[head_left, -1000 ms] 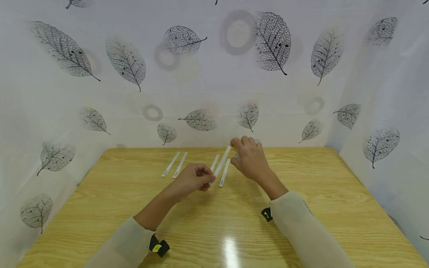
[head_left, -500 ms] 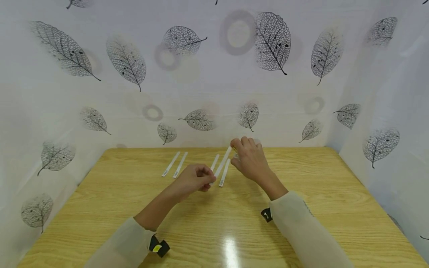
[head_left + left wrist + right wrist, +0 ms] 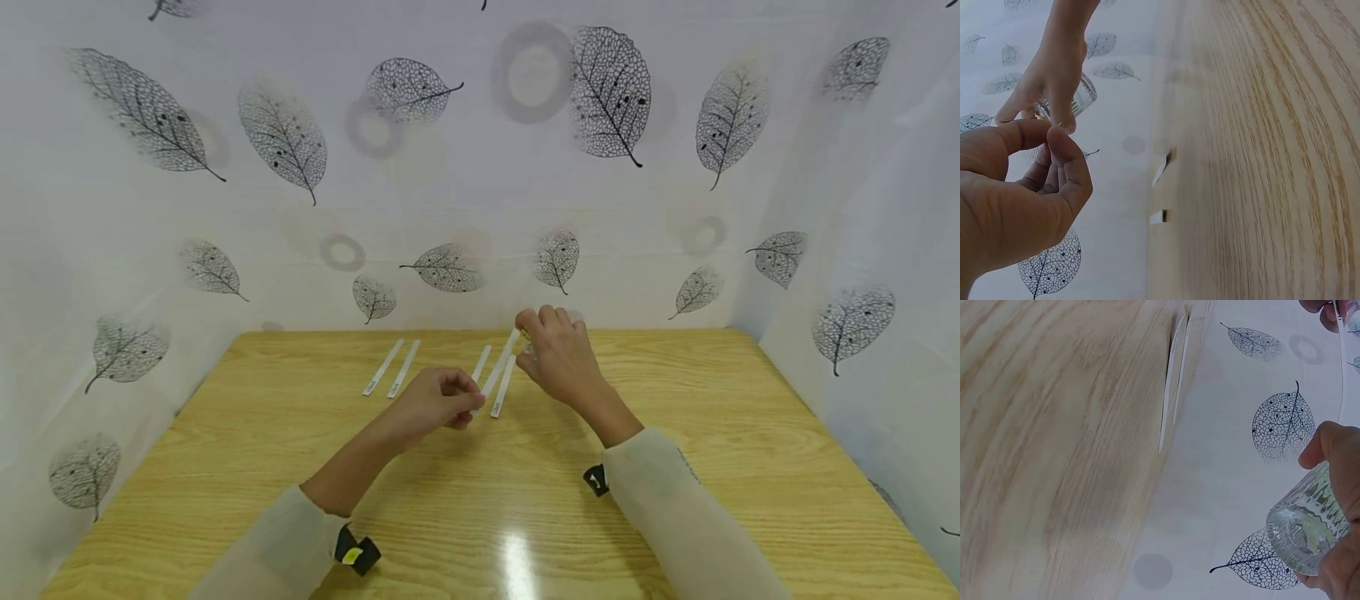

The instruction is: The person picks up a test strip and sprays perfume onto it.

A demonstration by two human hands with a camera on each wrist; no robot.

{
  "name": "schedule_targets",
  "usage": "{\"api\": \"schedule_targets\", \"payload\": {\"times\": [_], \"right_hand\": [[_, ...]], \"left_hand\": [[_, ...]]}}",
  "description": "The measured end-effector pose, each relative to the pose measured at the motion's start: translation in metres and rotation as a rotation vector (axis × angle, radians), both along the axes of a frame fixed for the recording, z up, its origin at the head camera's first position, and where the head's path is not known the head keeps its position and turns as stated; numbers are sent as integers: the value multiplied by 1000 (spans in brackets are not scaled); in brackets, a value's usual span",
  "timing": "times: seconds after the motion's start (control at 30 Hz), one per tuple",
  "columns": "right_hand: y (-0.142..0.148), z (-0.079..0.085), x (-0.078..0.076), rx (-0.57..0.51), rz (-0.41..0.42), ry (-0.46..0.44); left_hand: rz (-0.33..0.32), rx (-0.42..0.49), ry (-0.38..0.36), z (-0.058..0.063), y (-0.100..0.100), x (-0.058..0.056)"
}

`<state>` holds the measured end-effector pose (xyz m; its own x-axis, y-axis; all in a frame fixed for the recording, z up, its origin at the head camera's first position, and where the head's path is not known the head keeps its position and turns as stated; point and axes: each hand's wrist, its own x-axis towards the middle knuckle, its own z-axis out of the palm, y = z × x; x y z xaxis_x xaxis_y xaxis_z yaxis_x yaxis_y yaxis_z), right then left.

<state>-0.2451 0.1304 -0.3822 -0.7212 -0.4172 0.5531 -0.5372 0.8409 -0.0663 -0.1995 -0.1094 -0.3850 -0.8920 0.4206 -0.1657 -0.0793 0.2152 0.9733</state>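
Note:
My left hand (image 3: 435, 404) pinches the lower end of a white paper strip (image 3: 498, 367) between thumb and fingertips. The strip slants up above the table towards my right hand (image 3: 561, 354). In that right hand I grip a small clear ribbed glass bottle (image 3: 1307, 528), tilted and off the table, its thick base showing in the right wrist view. A bit of gold colour shows at its top in the head view; fingers hide most of the rest. The left wrist view also shows the glass bottle (image 3: 1085, 92) beyond my left fingertips.
Two labelled white strips (image 3: 383, 367) lie side by side at the left on the wooden table (image 3: 480, 500). Another strip (image 3: 482, 362) lies behind my left hand, and one more (image 3: 503, 387) lies between the hands. A leaf-patterned curtain (image 3: 480, 175) hangs behind the table.

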Motion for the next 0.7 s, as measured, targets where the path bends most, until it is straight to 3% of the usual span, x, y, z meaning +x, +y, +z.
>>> {"api": "schedule_targets", "payload": {"times": [0.33, 0.7], "right_hand": [[0, -1, 0, -10, -3, -1], [1, -1, 0, -9, -14, -8]], "left_hand": [[-26, 1, 18, -4, 0, -1], [-12, -1, 18, -5, -1, -1]]}}
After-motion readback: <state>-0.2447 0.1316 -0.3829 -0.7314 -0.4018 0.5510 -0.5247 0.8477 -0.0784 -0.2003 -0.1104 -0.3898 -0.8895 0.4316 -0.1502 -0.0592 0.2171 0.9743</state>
